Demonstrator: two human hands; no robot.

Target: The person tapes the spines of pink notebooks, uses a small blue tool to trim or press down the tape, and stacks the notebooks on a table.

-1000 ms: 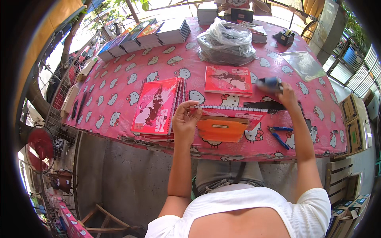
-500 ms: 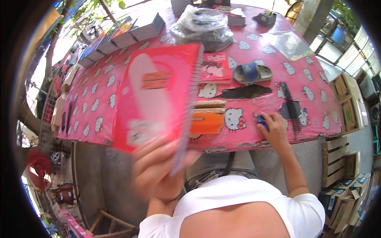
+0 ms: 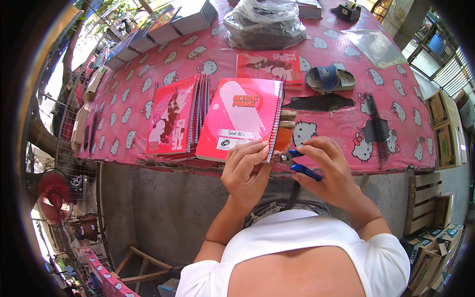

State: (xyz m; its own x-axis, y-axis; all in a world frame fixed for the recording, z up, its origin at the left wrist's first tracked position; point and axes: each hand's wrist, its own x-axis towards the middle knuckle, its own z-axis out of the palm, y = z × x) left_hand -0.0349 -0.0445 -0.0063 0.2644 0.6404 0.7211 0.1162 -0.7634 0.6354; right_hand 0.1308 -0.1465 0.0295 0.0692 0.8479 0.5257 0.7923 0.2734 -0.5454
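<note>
My left hand [image 3: 246,171] grips the lower right corner of a pink spiral notebook [image 3: 237,116], thumb on top and fingers pressed near the coil. My right hand [image 3: 329,166] holds pliers with blue handles [image 3: 307,172]. Their metal jaws are parted and sit just right of the bottom end of the notebook's wire spiral; whether they touch the wire I cannot tell. Left of this notebook lies a stack of red and pink spiral notebooks [image 3: 170,119]. Partly covered by the notebook's right edge are an orange piece [image 3: 283,138] and a wooden block [image 3: 288,117].
Farther back on the pink table lie another red notebook [image 3: 269,67] and a blue slipper [image 3: 330,79]. Black spiral coils [image 3: 378,131] rest at the right. A plastic-wrapped bundle [image 3: 264,27], rows of notebooks [image 3: 170,29] and a tape dispenser [image 3: 348,11] stand along the back.
The notebook has come down from a raised position toward the table. My right hand has lifted the pliers from the table and brought them left to the coil's lower end.
</note>
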